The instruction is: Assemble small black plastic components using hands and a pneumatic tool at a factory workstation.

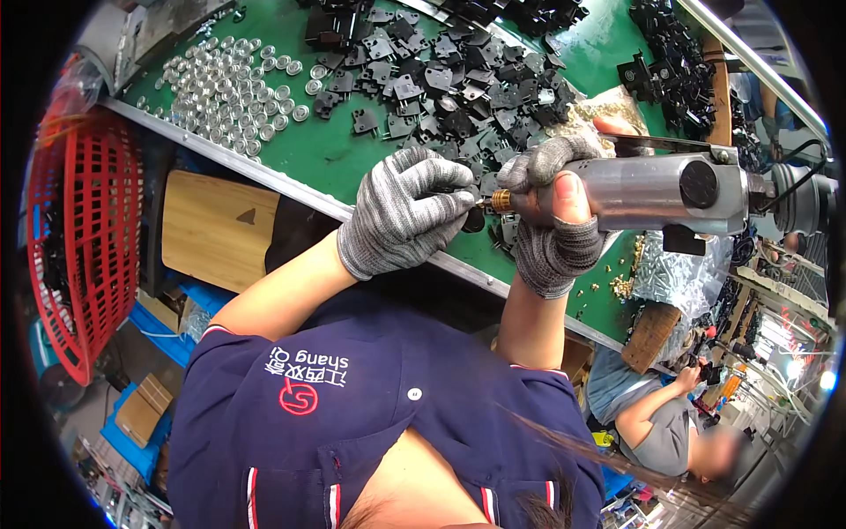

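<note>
My right hand point(553, 256), in a grey knit glove with the thumb tip bare, grips a silver air screwdriver point(648, 189) lying sideways. Its brass-coloured nose point(501, 201) points left, toward my left hand. My gloved left hand point(401, 212) is closed in a pinch on a small black part point(474, 219), mostly covered by the fingers, right at the tool's tip. Beyond both hands, a heap of black metal brackets point(441, 79) spreads over the green tabletop point(308, 167). Several small silver wheels point(238, 93) lie loose to the left of the heap.
A red plastic basket point(84, 238) stands at the left, beside a wooden board point(216, 229). Right of the tool arm are a clear bag of screws point(683, 273), small brass pieces point(622, 287) and a wooden block point(652, 335). Another person point(656, 432) sits at lower right.
</note>
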Motion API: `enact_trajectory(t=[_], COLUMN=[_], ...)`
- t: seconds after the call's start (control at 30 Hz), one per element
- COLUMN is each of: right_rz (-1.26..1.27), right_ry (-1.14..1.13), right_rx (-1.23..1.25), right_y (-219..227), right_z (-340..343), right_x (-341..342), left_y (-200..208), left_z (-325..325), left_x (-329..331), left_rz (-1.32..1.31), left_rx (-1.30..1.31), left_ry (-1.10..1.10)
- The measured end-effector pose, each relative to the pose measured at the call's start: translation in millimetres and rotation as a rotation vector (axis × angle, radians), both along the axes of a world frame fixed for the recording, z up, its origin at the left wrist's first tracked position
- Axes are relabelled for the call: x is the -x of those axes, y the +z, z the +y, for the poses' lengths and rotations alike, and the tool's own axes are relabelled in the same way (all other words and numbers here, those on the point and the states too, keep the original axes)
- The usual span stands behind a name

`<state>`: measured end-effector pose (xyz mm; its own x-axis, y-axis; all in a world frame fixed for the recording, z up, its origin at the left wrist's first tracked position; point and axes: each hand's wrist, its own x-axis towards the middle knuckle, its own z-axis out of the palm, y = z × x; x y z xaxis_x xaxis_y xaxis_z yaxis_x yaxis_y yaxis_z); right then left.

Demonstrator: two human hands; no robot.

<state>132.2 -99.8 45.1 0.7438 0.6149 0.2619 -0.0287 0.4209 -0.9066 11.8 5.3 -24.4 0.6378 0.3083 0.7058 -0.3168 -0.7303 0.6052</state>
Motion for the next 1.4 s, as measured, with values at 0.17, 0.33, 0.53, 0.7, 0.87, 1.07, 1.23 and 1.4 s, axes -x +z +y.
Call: enact_trajectory(t=[0.17,0.33,0.53,0.7,0.87,1.07,1.23,1.4], right_rz=[0.149,0.112,-0.08,-0.188,-0.071,-0.006,-0.926,-1.129], right_ry=[0.024,0.13,0.215,0.149,0.121,0.244,0.262,0.288], right_rx=[-0.075,-0.053,0.153,0.209,0.162,0.143,0.783,0.562], right_y=[1,5,6,-4,-3,26,-5,-43], right_z=[-3,2,2,0,-4,-6,-19,-29], right_x=[3,-5,-9,-10,-8,-10,15,-42], left_y=[0,0,1,2,3,13,37,47], left_z=[1,1,1,0,1,25,129,186], left_x=[0,-1,-1,-1,0,9,10,-28], left_rz=[0.002,-0.002,-0.005,-0.011,0.021,0.072,0.056,1.072], left_rx=[0.004,-0.002,-0.046,-0.056,-0.074,0.165,0.094,-0.132], left_ry=[-0.016,-0.011,-0.002,-0.004,-0.032,-0.185,0.611,0.458])
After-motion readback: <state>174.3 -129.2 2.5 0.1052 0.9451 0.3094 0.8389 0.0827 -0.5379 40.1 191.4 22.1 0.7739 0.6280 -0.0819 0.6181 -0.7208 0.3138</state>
